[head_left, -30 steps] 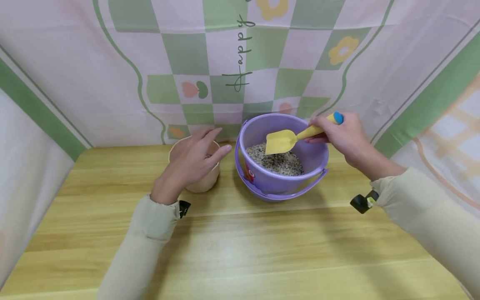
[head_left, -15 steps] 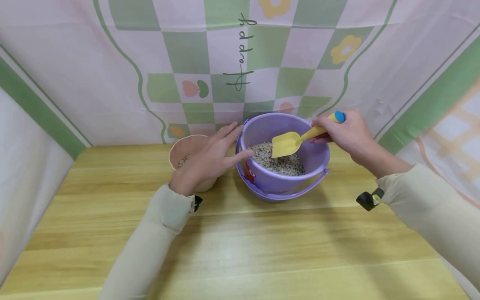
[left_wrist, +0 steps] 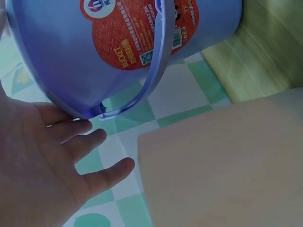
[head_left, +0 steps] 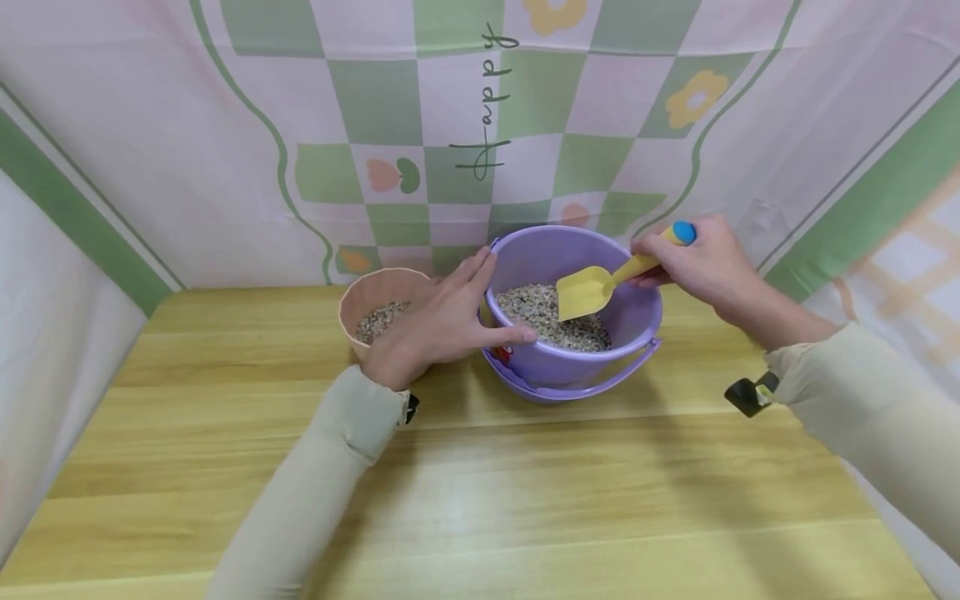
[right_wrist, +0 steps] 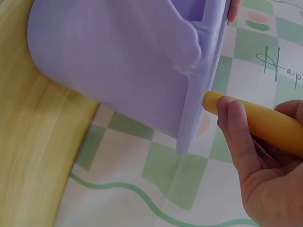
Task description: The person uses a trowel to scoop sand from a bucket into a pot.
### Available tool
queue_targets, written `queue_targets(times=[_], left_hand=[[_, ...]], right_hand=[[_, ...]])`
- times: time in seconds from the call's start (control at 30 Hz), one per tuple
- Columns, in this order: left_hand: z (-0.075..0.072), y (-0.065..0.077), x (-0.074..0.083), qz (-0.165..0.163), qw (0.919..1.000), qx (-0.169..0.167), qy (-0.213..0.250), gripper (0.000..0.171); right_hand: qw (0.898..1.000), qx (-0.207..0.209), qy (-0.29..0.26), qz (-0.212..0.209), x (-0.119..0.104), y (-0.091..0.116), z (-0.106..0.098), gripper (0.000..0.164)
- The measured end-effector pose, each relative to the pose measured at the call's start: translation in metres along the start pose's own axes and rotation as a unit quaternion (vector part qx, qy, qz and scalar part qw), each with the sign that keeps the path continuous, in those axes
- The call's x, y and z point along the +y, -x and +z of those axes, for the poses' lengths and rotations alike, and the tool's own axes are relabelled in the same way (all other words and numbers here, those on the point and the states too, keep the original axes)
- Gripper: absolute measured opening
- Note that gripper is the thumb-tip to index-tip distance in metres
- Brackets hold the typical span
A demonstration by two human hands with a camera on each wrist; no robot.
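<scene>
1. Head view: right of centre, the purple bucket point(head_left: 555, 250) stands on the wooden table point(head_left: 465, 500), with grey-beige gravel point(head_left: 528, 302) inside and its purple handle point(head_left: 577, 393) hanging along the front.
2. The right hand point(head_left: 708, 262), toward the right of the frame, grips the yellow shovel point(head_left: 585, 292) by its blue-tipped grip. The blade slants down to the left over the gravel within the bucket; whether it touches the gravel I cannot tell.
3. Near the centre, the left hand point(head_left: 442, 321) has its fingers extended against the bucket's left side, with the thumb lying across the rim.
4. Left of centre, partly behind that hand, is the peach pot point(head_left: 375, 287), also with gravel in it. A green-and-white checked cloth point(head_left: 390, 108) with "Happy" written on it fills the upper middle.
5. Left wrist view: the bucket, bearing a red label point(left_wrist: 123, 40), fills the upper left and top. The left hand, at lower left, touches the rim, its other fingers spread. The pot's pale side occupies the lower right.
6. Right wrist view: at right, the right hand's fingers clasp the shovel's yellow grip; the bucket fills the upper left, and the table shows along the left edge.
</scene>
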State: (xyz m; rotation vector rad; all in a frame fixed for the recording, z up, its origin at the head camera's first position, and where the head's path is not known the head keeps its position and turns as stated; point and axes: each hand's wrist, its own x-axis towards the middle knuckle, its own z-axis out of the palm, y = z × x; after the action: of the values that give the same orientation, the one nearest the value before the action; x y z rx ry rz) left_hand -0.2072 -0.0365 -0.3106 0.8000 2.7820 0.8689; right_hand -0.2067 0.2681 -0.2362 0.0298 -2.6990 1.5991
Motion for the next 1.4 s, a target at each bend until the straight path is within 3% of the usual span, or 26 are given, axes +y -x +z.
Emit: queue_targets(times=[0.27,0.67,0.97,1.4], left_hand=[[0.007,-0.005,0.006,-0.009,0.9999,0.004,-0.008,0.139],[0.007,-0.008,0.009,-0.003,0.9976,-0.001,-0.069,0.141],[0.009,-0.009,0.011,-0.015,0.9987,0.004,-0.049,0.142],[0.008,-0.006,0.011,-0.012,0.9993,0.007,-0.036,0.142]], right_hand=[[1.0,-0.016,0.023,-0.002,0.0,-0.004,-0.006,0.021],[0.994,-0.05,0.095,-0.019,-0.005,-0.005,-0.011,0.032],[0.987,-0.057,0.152,-0.023,-0.005,-0.011,-0.015,0.03],[0.987,-0.069,0.146,-0.014,-0.003,-0.013,-0.012,0.03]])
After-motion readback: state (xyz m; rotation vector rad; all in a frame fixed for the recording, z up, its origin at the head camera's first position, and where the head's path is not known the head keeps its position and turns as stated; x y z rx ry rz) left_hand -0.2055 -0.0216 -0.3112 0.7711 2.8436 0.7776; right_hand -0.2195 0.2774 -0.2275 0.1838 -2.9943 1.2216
